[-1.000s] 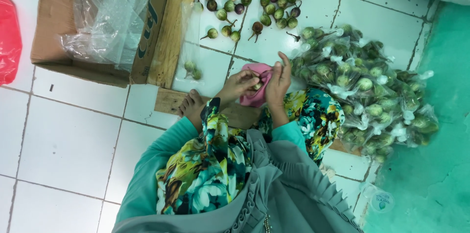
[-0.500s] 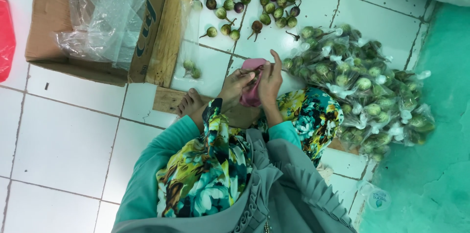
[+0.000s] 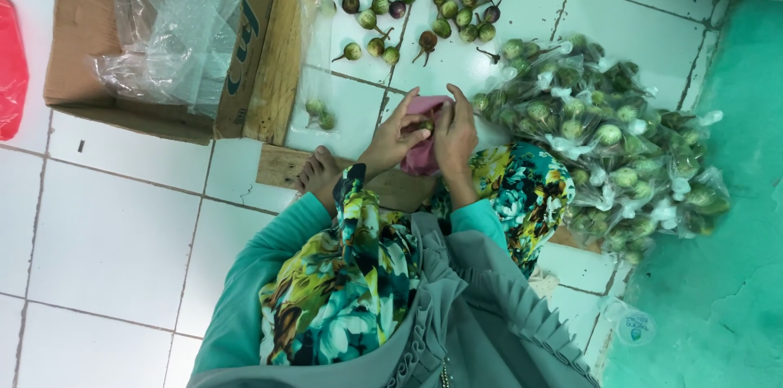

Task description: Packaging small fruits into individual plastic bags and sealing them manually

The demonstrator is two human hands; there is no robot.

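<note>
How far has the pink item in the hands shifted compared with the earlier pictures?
No real move: the pink item sits between the left hand and right hand, above the wooden board edge as before, beside the bagged pile.

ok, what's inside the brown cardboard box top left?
The brown cardboard box holds crumpled clear plastic bags, piled above its rim. Whatever lies under them, and the box bottom, is covered and cannot be seen.
</note>
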